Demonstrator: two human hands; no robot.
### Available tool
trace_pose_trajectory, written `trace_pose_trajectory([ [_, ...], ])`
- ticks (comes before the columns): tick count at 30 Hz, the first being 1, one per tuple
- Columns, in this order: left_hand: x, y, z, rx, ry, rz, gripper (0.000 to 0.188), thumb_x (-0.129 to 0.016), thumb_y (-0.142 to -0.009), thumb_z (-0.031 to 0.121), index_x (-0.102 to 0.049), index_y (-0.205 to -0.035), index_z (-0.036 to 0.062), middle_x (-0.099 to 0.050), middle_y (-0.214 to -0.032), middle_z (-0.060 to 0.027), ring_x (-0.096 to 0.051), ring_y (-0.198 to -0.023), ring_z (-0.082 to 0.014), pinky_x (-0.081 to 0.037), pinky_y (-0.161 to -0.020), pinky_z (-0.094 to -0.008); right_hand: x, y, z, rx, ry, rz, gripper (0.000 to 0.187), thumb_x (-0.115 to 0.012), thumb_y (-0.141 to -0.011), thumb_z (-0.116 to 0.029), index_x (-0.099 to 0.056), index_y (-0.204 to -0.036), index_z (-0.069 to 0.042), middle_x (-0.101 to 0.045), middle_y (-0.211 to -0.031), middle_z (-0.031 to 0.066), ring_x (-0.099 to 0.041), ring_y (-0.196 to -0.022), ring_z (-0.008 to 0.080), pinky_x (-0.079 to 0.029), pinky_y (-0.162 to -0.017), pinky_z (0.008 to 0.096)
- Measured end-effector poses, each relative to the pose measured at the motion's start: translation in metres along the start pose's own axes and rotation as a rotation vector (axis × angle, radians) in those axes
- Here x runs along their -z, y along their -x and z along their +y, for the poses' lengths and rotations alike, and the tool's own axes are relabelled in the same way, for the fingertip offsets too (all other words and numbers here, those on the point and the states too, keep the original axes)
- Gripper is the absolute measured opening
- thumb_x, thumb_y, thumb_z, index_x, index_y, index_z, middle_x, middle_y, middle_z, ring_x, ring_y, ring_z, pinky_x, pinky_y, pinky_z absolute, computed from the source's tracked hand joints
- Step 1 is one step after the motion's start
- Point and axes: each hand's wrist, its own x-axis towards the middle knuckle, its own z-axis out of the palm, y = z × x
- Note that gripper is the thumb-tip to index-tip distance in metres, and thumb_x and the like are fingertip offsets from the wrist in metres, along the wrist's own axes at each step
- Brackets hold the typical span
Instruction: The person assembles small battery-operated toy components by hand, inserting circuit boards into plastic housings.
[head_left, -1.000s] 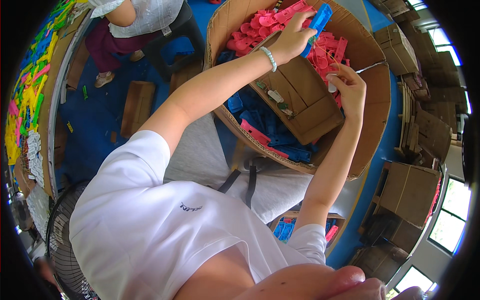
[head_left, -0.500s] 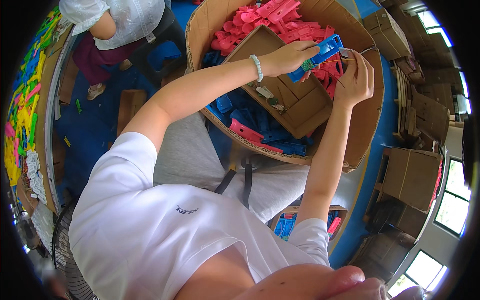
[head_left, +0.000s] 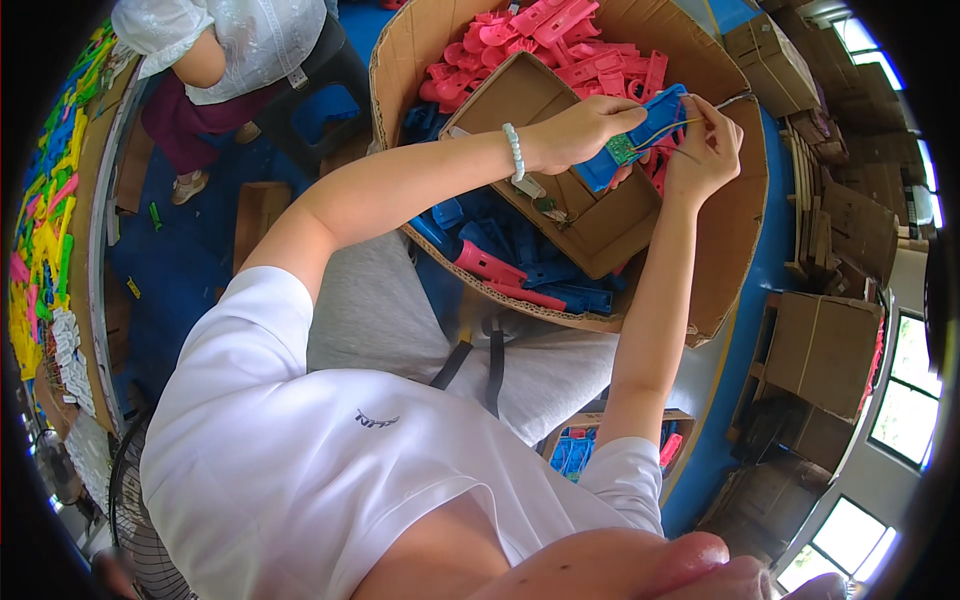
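My left hand (head_left: pixel 588 130) holds a blue plastic housing (head_left: pixel 662 110) over the large carton, thumb on top and fingers beneath. A small green circuit board (head_left: pixel 621 150) sits at the housing's lower part, and thin wires (head_left: pixel 662 128) run from it toward my right hand (head_left: pixel 708 148). The right fingers are pinched together at the housing's upper right end; what is between their tips is too small to make out. Below the hands a shallow cardboard tray (head_left: pixel 600 240) lies tilted in the carton, with a small white part and wires (head_left: pixel 545 205) in it.
The large open carton (head_left: pixel 725 230) holds pink plastic parts (head_left: pixel 480 60) and blue parts (head_left: pixel 520 250). Another person (head_left: pixel 250 50) sits at the upper left. Colourful parts cover a table (head_left: pixel 98 250) at far left. A smaller box (head_left: pixel 680 425) stands at my right; stacked cartons (head_left: pixel 825 345) line the right side.
The blue housing has tilted and shows a smoother face. My right fingers have moved in against its upper end, and the pale piece seen at their tips earlier no longer shows.
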Motion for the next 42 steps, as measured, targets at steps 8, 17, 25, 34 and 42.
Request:
trace_pose_trajectory([
  [8, 0.009, -0.002, -0.005, -0.030, 0.197, -0.021, 0.037, -0.042, -0.102, 0.036, -0.054, -0.112, 0.0029, -0.065, -0.094, -0.0144, -0.064, -0.063, -0.0206, -0.053, -0.053, -0.0331, -0.003, 0.000, 0.010, -0.426, -0.988, -0.210, 0.037, -0.059, -0.090, 0.001, -0.058, -0.127, 0.001, -0.066, -0.111, 0.0118, -0.061, -0.100, 0.0161, -0.048, -0.090, 0.0311],
  [17, 0.001, 0.000, 0.004, -0.074, 0.110, -0.098, 0.038, -0.038, -0.104, 0.035, -0.055, -0.107, 0.0011, -0.064, -0.090, -0.0138, -0.063, -0.061, -0.0198, -0.052, -0.051, -0.0308, -0.014, 0.020, 0.024, -0.448, -0.583, -0.205, 0.013, -0.054, -0.089, 0.009, -0.066, -0.094, 0.004, -0.065, -0.082, 0.0023, -0.057, -0.074, 0.0062, -0.046, -0.067, 0.0211],
  [25, 0.020, -0.008, 0.002, -0.223, -0.305, 0.114, 0.024, -0.043, -0.103, 0.028, -0.047, -0.106, 0.0042, -0.063, -0.080, -0.0095, -0.061, -0.057, -0.0166, -0.051, -0.049, -0.0302, -0.014, 0.023, -0.002, -0.746, -1.145, -0.393, 0.019, -0.048, -0.090, 0.006, -0.064, -0.101, 0.005, -0.066, -0.090, 0.0073, -0.062, -0.076, 0.0141, -0.050, -0.067, 0.0287],
  [34, 0.022, 0.004, 0.001, -0.455, -0.698, 0.165, 0.024, -0.049, -0.101, 0.027, -0.042, -0.109, 0.0054, -0.062, -0.079, -0.0096, -0.059, -0.072, -0.0132, -0.046, -0.065, -0.0279, -0.002, 0.022, -0.029, -0.787, -1.290, -0.324, 0.022, -0.056, -0.089, 0.008, -0.058, -0.110, 0.007, -0.065, -0.102, 0.0120, -0.063, -0.092, 0.0193, -0.051, -0.082, 0.0351],
  [42, -0.021, 0.007, -0.017, -0.500, -0.674, 0.128, 0.029, -0.049, -0.101, 0.028, -0.044, -0.119, 0.0055, -0.057, -0.098, -0.0110, -0.057, -0.096, -0.0182, -0.045, -0.084, -0.0306, 0.057, 0.025, -0.043, -0.635, -0.916, -0.261, 0.019, -0.064, -0.089, 0.001, -0.059, -0.107, 0.002, -0.065, -0.095, 0.0072, -0.063, -0.079, 0.0135, -0.052, -0.062, 0.0279],
])
